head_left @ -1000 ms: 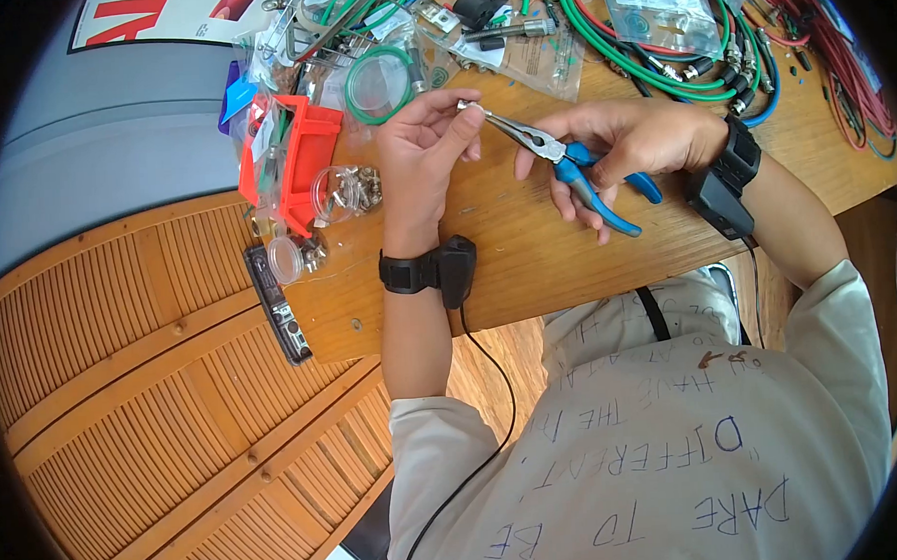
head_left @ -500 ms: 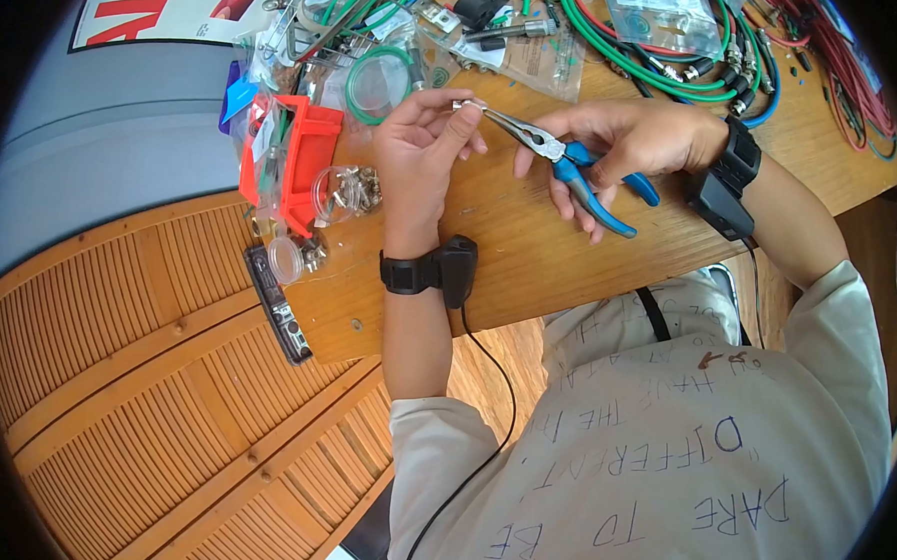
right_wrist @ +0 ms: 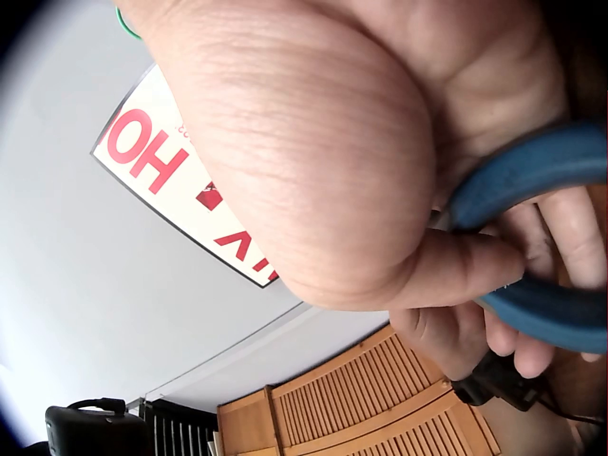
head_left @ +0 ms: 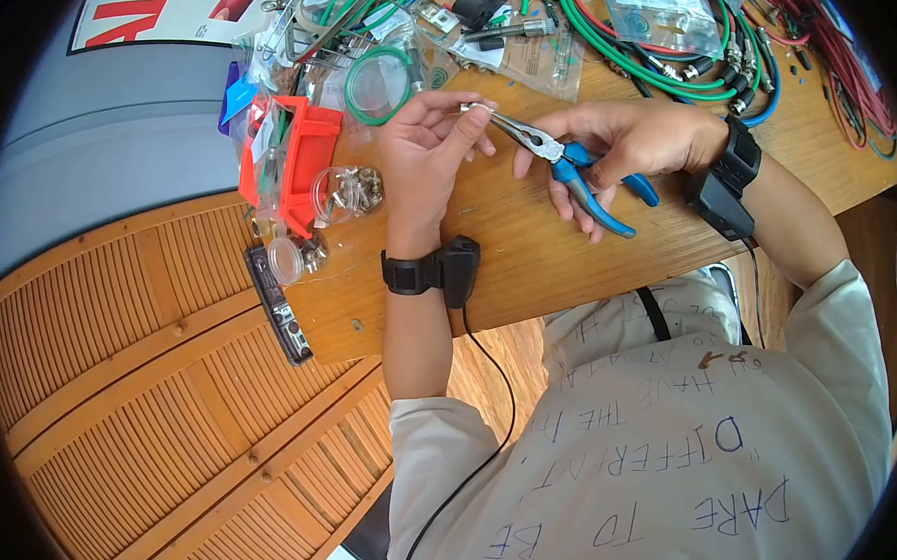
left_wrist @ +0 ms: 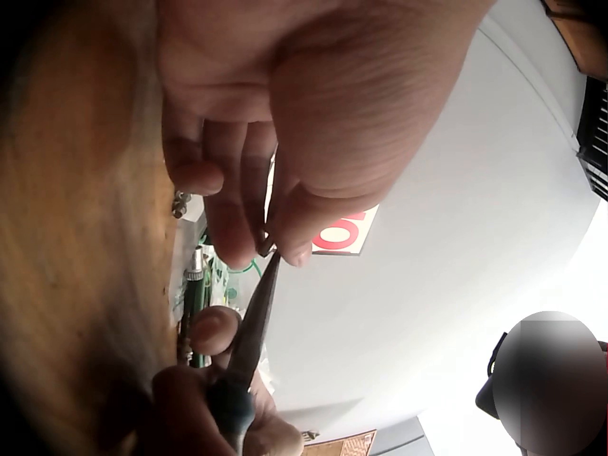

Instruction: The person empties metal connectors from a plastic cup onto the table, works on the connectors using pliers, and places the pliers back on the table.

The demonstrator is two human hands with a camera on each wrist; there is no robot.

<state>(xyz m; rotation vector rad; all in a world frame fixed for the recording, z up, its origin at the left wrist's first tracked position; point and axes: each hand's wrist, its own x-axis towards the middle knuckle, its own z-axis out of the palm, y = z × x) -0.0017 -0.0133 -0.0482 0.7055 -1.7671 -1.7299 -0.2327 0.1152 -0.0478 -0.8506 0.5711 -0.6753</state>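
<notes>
My left hand [head_left: 433, 146] pinches a small silver metal connector [head_left: 477, 108] between thumb and fingertips above the wooden table [head_left: 507, 237]. My right hand [head_left: 623, 142] grips blue-handled needle-nose pliers [head_left: 564, 165], whose tip meets the connector. In the left wrist view the pliers [left_wrist: 252, 323] reach up to my left hand [left_wrist: 266, 237] at its pinching fingertips. The right wrist view shows my right hand [right_wrist: 399, 190] curled round the blue handles [right_wrist: 532, 237].
An orange plastic tray [head_left: 303, 161] and a clear bag of small metal parts [head_left: 350, 192] lie left of my left hand. Green cables [head_left: 659, 56], red cables [head_left: 839, 53] and plastic bags crowd the far side of the table. A black strip [head_left: 274, 303] lies at the table's left edge.
My left hand and the pliers tip have shifted slightly right and up together; the grip on the connector is unchanged.
</notes>
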